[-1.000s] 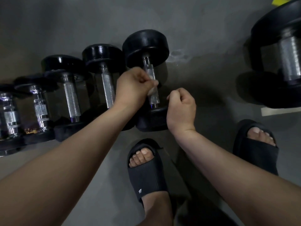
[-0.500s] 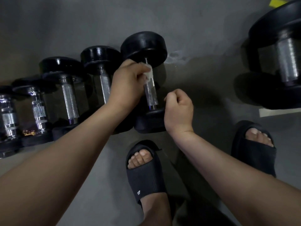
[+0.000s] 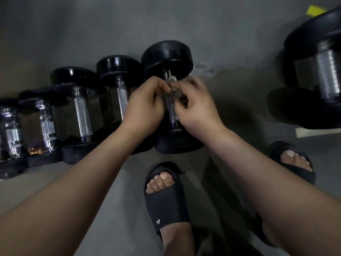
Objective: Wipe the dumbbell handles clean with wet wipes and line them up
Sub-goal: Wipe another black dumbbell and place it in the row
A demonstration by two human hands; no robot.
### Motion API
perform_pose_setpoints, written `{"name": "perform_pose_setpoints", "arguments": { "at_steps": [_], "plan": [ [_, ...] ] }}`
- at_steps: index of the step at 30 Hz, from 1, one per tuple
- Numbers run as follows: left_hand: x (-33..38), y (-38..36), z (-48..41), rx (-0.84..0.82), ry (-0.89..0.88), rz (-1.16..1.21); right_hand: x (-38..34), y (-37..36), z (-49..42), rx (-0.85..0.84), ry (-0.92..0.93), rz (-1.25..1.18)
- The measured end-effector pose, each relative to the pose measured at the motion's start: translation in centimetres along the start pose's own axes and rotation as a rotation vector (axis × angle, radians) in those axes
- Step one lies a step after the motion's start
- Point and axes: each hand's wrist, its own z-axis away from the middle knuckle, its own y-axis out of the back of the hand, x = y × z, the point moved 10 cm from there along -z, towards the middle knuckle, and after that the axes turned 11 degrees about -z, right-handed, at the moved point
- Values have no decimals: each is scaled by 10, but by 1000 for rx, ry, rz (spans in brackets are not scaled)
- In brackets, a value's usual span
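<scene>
Several black dumbbells with chrome handles lie side by side on the grey floor. The rightmost dumbbell of the row (image 3: 167, 56) is the largest of them. Both my hands meet over the upper part of its handle (image 3: 172, 112). My left hand (image 3: 145, 106) and my right hand (image 3: 197, 106) pinch a small crumpled wet wipe (image 3: 170, 85) between their fingertips, against the handle. The wipe is mostly hidden by my fingers.
To the left lie the other dumbbells, such as one (image 3: 120, 71) right beside my left hand and another (image 3: 79, 100) further left. A much bigger dumbbell (image 3: 324, 74) lies apart at the right. My feet in black slides (image 3: 164, 204) stand close below.
My right hand moved up from beside the lower weight to the handle and took hold of the wipe. My left hand stayed at the top of the handle with the wipe.
</scene>
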Motion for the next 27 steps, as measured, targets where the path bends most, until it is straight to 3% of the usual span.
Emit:
{"name": "perform_pose_setpoints", "arguments": {
  "at_steps": [7, 11, 15, 20, 24, 27],
  "plan": [
    [-15, 9, 4, 18, 73, -12, 22, -8, -26, -12, -100, 9],
    [-10, 5, 16, -175, -9, -122, 27, -7, -38, 5, -104, -30],
    [-4, -14, 33, -432, -142, -66, 30, -6, -32, -30, -110, 7],
    [-4, -18, 34, -442, -182, 24, 32, -4, -38, 42, -142, -3],
    [-7, -17, 34, -413, -186, 35, 41, -5, -41, 190, -282, -105],
    [-8, -17, 34, -415, -172, 42, 66, -7, -31, 285, -559, -431]
  ]
}}
